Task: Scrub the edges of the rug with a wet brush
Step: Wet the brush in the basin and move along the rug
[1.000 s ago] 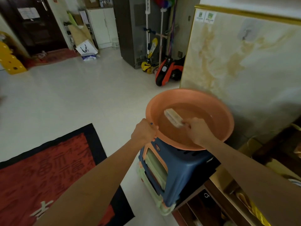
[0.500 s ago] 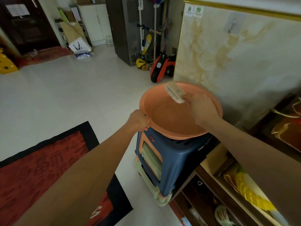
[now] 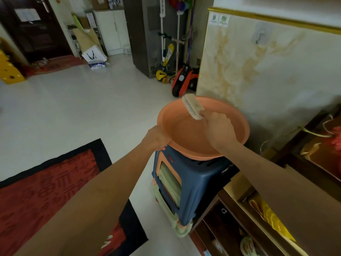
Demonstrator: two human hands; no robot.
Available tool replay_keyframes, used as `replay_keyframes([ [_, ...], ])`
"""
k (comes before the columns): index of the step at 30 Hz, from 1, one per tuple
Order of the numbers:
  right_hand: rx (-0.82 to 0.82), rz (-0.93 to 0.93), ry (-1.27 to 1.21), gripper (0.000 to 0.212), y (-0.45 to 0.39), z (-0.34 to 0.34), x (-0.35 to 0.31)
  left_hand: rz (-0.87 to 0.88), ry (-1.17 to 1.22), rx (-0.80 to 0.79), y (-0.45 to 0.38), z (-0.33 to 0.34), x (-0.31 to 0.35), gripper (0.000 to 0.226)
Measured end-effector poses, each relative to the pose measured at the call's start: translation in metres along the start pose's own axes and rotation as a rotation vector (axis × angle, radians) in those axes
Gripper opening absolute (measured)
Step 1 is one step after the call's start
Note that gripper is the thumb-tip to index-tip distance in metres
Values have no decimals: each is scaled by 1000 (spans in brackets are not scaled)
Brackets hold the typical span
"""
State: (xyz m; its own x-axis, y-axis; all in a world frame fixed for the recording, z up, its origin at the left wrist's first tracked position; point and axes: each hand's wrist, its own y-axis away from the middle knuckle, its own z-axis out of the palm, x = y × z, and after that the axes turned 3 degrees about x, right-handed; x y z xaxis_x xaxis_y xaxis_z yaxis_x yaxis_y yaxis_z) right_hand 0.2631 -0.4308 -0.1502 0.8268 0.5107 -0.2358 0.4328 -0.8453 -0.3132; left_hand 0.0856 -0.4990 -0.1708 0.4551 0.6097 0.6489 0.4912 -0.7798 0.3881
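Wetting step: right hand (image 3: 220, 127) gripped the brush (image 3: 192, 106) above the basin (image 3: 238, 124); left hand (image 3: 156, 138) clasped its nine-o'clock rim. Next: carry brush to rug (image 3: 46, 185) edge.

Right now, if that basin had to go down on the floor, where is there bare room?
The widest bare floor runs from the rug to the far door. A narrow strip lies between the rug and the stacked stools. Crowded: the scooters by the wall and the shelves on the right.
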Motion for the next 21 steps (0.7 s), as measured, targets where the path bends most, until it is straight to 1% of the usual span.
replay_keyframes([
  [1, 40, -12, -17, 39, 0, 0, -1, 9, -13, -8, 0, 0, 0, 17],
  [2, 4, -6, 2, 38, 0, 0, -1, 20, -32, -19, 0, 0, -1, 16],
  [4, -242, 60, 85, 32, 5, 2, 0, 67, -93, -22, 1, 0, -3, 18],
  [5, -268, 86, 56, 31, 5, 2, 0, 105, -127, -15, 3, -1, -4, 19],
  [6, -206, 103, -18, 31, 6, 0, -4, 151, -159, -9, 6, -4, -7, 18],
  [7, -92, 104, -150, 30, 6, -4, -12, 176, -183, -12, 8, -9, -11, 13],
  [8, 11, 88, -281, 30, 5, -7, -24, 199, -208, -22, 10, -15, -18, 20],
  [9, 58, 94, -408, 30, 3, -10, -39, 206, -240, -47, 14, -21, -25, 36],
  [10, 34, 121, -545, 31, 4, -10, -60, 191, -254, -67, 18, -30, -39, 48],
  [11, -28, 152, -676, 31, 7, -4, -87, 158, -254, -71, 25, -43, -61, 54],
  [12, -90, 183, -775, 30, 9, 1, -104, 145, -247, -69, 28, -51, -74, 55],
  [13, -177, 182, -847, 30, 14, 13, -134, 96, -228, -36, 38, -66, -101, 54],
  [15, -295, 154, -855, 26, 31, 36, -181, 28, -197, 16, 58, -89, -147, 50],
  [17, -415, 55, -845, 25, 59, 63, -243, -61, -194, 86, 94, -119, -208, 47],
  [18, -471, 28, -844, 24, 70, 70, -260, -72, -196, 107, 105, -127, -229, 46],
  [19, -566, -38, -850, 23, 93, 86, -302, -142, -184, 147, 133, -145, -272, 46],
  [21, -706, -134, -825, 23, 131, 103, -359, -226, -156, 210, 177, -169, -333, 44],
])
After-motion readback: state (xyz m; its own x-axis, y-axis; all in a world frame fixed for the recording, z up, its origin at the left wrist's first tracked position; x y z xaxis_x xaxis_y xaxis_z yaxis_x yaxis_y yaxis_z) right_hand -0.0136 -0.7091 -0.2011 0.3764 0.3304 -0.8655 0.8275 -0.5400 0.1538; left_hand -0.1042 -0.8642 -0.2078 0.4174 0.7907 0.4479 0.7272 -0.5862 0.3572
